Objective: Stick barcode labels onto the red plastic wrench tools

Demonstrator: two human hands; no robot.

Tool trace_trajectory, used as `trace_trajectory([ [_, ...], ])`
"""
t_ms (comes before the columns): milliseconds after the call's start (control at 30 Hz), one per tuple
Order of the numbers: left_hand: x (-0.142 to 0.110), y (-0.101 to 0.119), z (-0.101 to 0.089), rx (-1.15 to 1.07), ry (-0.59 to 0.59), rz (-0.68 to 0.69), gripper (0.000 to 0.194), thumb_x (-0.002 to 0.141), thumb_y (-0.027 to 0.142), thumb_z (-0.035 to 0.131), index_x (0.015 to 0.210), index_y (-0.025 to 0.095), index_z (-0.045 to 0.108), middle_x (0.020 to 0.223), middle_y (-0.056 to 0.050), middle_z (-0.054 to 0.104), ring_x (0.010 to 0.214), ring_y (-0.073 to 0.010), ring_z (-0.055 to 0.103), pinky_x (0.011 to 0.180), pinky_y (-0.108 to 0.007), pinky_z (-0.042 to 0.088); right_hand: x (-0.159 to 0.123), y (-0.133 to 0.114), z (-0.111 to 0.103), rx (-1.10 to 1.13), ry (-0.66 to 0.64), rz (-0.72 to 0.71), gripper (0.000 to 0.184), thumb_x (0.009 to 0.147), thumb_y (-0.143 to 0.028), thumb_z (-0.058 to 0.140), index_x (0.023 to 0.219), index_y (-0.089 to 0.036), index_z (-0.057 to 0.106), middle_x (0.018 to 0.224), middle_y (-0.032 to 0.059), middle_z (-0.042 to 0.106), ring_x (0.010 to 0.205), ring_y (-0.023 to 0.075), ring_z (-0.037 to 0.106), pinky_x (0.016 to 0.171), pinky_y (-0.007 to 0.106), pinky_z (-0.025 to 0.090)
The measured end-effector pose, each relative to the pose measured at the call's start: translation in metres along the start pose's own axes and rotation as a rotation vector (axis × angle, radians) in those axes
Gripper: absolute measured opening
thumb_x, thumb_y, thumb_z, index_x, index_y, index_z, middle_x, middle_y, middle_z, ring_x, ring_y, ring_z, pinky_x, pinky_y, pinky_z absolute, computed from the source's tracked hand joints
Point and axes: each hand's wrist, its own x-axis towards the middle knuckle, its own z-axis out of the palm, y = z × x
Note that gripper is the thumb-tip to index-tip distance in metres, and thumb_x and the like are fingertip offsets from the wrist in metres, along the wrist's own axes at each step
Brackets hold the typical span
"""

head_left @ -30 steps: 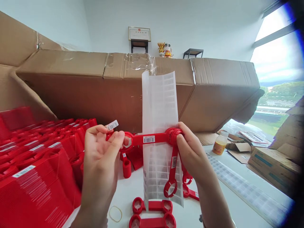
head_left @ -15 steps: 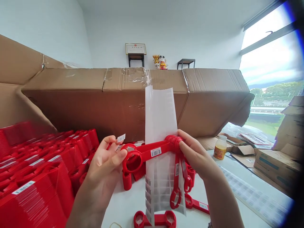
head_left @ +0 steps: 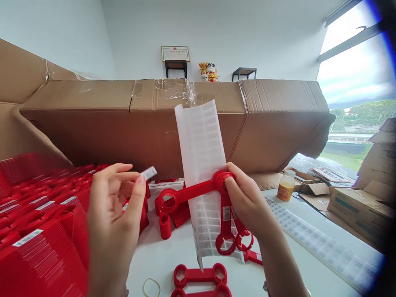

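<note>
My left hand [head_left: 119, 202] pinches a small white barcode sticker [head_left: 149, 173] between thumb and finger, left of the red parts. My right hand [head_left: 244, 194] is closed on several red plastic double-ring parts [head_left: 198, 189], fanned out from one end. One points left with its ring free; others hang down, one showing a barcode sticker. The same hand also holds a long whitish label sheet [head_left: 202, 136], upright and slightly tilted, behind the parts. Its lower end shows rows of labels. On the white table, more red double-ring parts [head_left: 200, 275] lie below the hands.
Stacks of red parts [head_left: 55, 243] with barcode stickers fill the left. A large cardboard box [head_left: 154, 136] spans the back. At right are a small yellow-labelled bottle [head_left: 286, 186], a carton [head_left: 355, 210] and another label sheet [head_left: 318, 239]. A rubber band [head_left: 151, 287] lies in front.
My left hand has moved left with the sticker, away from the red part's ring. The left-pointing part has turned, so its barcode no longer shows. The label sheet tilts more to the left.
</note>
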Motion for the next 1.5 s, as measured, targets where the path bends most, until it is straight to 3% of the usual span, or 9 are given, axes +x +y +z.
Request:
trace_trajectory([
  [67, -0.006, 0.007, -0.001, 0.018, -0.116, -0.051, 0.020, 0.086, 0.039, 0.077, 0.103, 0.030, 0.071, 0.086, 0.003, 0.071, 0.068, -0.0143, 0.062, 0.058, -0.024, 0.052, 0.000, -0.001, 0.001, -0.019, 0.008, -0.001, 0.024, 0.105, -0.028, 0.039, 0.082, -0.024, 0.045, 0.073, -0.0042, 0.047, 0.063, 0.0129, 0.039, 0.051, 0.026, 0.034],
  [133, -0.013, 0.014, -0.001, 0.021, -0.242, -0.177, 0.016, 0.086, 0.043, 0.077, 0.095, 0.031, 0.074, 0.063, 0.006, 0.063, 0.045, -0.0094, 0.044, 0.040, -0.020, 0.037, -0.001, -0.003, 0.002, -0.031, 0.022, -0.003, 0.025, 0.104, -0.027, 0.040, 0.080, -0.024, 0.043, 0.071, -0.0048, 0.045, 0.062, 0.0125, 0.038, 0.049, 0.025, 0.034],
  [200, -0.019, 0.018, 0.001, 0.038, -0.333, -0.261, 0.017, 0.084, 0.046, 0.078, 0.090, 0.031, 0.075, 0.049, 0.007, 0.054, 0.039, -0.0082, 0.033, 0.035, -0.020, 0.027, -0.003, -0.006, 0.003, -0.037, 0.030, -0.009, 0.024, 0.104, -0.025, 0.041, 0.080, -0.024, 0.042, 0.070, -0.0052, 0.044, 0.060, 0.0120, 0.037, 0.048, 0.025, 0.034],
  [300, -0.023, 0.020, 0.004, 0.077, -0.393, -0.233, 0.015, 0.081, 0.045, 0.079, 0.085, 0.030, 0.079, 0.052, 0.005, 0.060, 0.045, -0.0101, 0.042, 0.039, -0.020, 0.033, -0.006, -0.009, 0.005, -0.046, 0.033, -0.028, 0.025, 0.104, -0.024, 0.042, 0.079, -0.024, 0.042, 0.069, -0.0056, 0.044, 0.059, 0.0115, 0.037, 0.047, 0.024, 0.034],
  [767, -0.017, 0.007, 0.004, 0.089, -0.459, -0.050, 0.004, 0.085, 0.030, 0.079, 0.084, 0.034, 0.081, 0.060, 0.008, 0.068, 0.047, -0.0079, 0.048, 0.042, -0.013, 0.041, -0.009, -0.010, 0.007, -0.051, 0.028, -0.052, 0.024, 0.104, -0.024, 0.041, 0.080, -0.025, 0.044, 0.069, -0.0059, 0.047, 0.058, 0.0110, 0.040, 0.045, 0.023, 0.036],
  [1167, -0.017, 0.007, 0.004, 0.090, -0.466, -0.020, 0.011, 0.085, 0.025, 0.079, 0.082, 0.036, 0.081, 0.055, 0.010, 0.065, 0.047, -0.0062, 0.050, 0.041, -0.010, 0.039, -0.008, -0.014, 0.006, -0.039, 0.022, -0.051, 0.026, 0.103, -0.022, 0.042, 0.077, -0.025, 0.041, 0.065, -0.0069, 0.045, 0.056, 0.0102, 0.038, 0.043, 0.020, 0.034],
  [1500, -0.017, 0.004, 0.009, 0.124, -0.453, -0.019, 0.004, 0.087, 0.030, 0.078, 0.084, 0.032, 0.080, 0.063, 0.008, 0.070, 0.050, -0.0097, 0.055, 0.044, -0.017, 0.044, -0.010, -0.016, 0.008, -0.024, 0.019, -0.057, 0.025, 0.104, -0.024, 0.041, 0.079, -0.025, 0.043, 0.067, -0.0058, 0.045, 0.056, 0.0112, 0.039, 0.043, 0.023, 0.035],
])
